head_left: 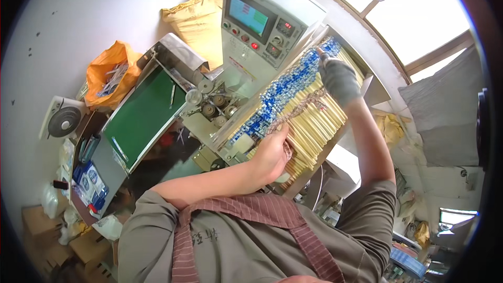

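Our bare left hand (270,154) sits curled near centre, forearm running toward eight o'clock. Our gloved right hand (338,78) stretches toward one o'clock.

Stack of wrapped chopsticks (309,110) lies in the machine's feed tray (369,91), right of centre. Left hand (270,154) rests on the stack's near end, right hand (338,78) on its far end. Control panel (262,21) sits behind the tray, sack (196,23) to its left against the wall. Rollers (212,102) sit between tray and conveyor belt (144,112), which runs left of them. Bag (110,76) is left of the belt, fan (63,120) further left. Cardboard boxes (50,238) at lower left, probably on the floor.
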The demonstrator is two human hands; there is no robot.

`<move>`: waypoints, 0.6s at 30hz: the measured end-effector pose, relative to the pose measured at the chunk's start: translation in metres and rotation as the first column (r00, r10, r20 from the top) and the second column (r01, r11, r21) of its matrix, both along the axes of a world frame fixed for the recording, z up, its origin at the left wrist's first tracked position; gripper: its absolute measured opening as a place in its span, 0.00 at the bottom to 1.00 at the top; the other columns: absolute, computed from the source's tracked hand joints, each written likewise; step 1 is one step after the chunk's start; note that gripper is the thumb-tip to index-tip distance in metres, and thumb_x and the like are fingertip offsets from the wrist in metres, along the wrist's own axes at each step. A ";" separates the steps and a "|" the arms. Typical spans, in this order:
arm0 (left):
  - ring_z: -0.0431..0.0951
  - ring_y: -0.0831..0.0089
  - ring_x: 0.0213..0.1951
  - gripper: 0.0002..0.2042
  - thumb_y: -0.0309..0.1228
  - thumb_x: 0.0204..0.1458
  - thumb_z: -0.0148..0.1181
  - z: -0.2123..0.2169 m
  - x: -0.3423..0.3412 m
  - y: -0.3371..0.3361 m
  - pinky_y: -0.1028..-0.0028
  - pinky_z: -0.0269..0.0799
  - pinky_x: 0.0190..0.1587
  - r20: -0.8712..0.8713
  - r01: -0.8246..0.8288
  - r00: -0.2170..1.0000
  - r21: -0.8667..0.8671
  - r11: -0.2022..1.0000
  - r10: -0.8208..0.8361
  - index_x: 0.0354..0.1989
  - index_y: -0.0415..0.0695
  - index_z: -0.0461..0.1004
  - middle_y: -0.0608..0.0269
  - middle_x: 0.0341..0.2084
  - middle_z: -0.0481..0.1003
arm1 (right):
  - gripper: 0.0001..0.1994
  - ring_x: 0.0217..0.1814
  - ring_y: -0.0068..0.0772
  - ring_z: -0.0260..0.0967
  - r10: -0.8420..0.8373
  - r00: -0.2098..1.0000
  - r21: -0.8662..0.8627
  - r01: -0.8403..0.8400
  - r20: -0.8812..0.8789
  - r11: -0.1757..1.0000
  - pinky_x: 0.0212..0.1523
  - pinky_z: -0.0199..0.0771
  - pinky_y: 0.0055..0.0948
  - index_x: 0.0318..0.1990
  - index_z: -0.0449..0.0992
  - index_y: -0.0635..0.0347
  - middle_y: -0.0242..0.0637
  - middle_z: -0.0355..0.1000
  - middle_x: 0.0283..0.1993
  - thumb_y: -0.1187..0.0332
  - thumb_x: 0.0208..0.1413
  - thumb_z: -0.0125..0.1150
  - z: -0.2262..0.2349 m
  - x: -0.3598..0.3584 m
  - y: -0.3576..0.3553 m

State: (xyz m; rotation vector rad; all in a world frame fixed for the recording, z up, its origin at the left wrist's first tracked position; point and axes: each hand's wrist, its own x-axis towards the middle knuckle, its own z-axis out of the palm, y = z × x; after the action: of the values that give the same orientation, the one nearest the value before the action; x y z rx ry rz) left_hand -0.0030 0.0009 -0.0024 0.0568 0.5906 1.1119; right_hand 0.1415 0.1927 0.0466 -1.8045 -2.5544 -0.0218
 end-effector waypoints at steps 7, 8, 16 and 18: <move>0.73 0.72 0.39 0.19 0.49 0.65 0.36 0.015 -0.009 -0.013 0.68 0.67 0.49 0.194 -0.034 0.980 -0.095 0.995 0.052 0.40 0.49 0.69 0.66 0.36 0.75 | 0.07 0.31 0.49 0.71 0.449 0.868 -0.248 -0.492 -0.211 0.835 0.31 0.70 0.44 0.37 0.72 0.54 0.43 0.73 0.29 0.64 0.55 0.52 -0.005 -0.021 -0.148; 0.73 0.73 0.39 0.18 0.48 0.65 0.37 0.003 -0.008 -0.018 0.68 0.68 0.48 0.215 -0.025 0.976 -0.010 1.000 0.027 0.39 0.49 0.69 0.67 0.36 0.75 | 0.07 0.32 0.49 0.72 0.388 0.903 -0.285 -0.427 -0.185 0.858 0.32 0.71 0.43 0.37 0.72 0.55 0.43 0.73 0.29 0.64 0.55 0.53 -0.009 -0.016 -0.150; 0.72 0.81 0.30 0.13 0.38 0.63 0.48 0.045 -0.086 -0.075 0.78 0.68 0.34 -0.448 0.431 0.833 0.157 0.889 -0.325 0.49 0.43 0.70 0.67 0.31 0.75 | 0.07 0.31 0.41 0.69 0.488 0.850 0.129 -0.471 -0.196 0.872 0.32 0.70 0.36 0.40 0.72 0.59 0.42 0.69 0.30 0.70 0.55 0.53 0.023 -0.014 -0.169; 0.71 0.80 0.29 0.18 0.41 0.64 0.46 0.054 -0.124 -0.096 0.79 0.67 0.31 -0.560 0.208 0.818 0.500 0.841 0.131 0.50 0.39 0.70 0.67 0.26 0.73 | 0.14 0.44 0.32 0.70 0.207 0.850 0.001 -0.236 -0.484 0.972 0.33 0.72 0.32 0.43 0.74 0.63 0.41 0.71 0.43 0.61 0.61 0.51 0.063 -0.027 -0.183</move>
State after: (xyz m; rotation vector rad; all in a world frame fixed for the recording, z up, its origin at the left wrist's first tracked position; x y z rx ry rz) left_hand -0.1267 -0.0947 0.0513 0.9374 0.7884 1.1924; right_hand 0.1148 0.0093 0.1093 -1.2975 -2.3848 0.4527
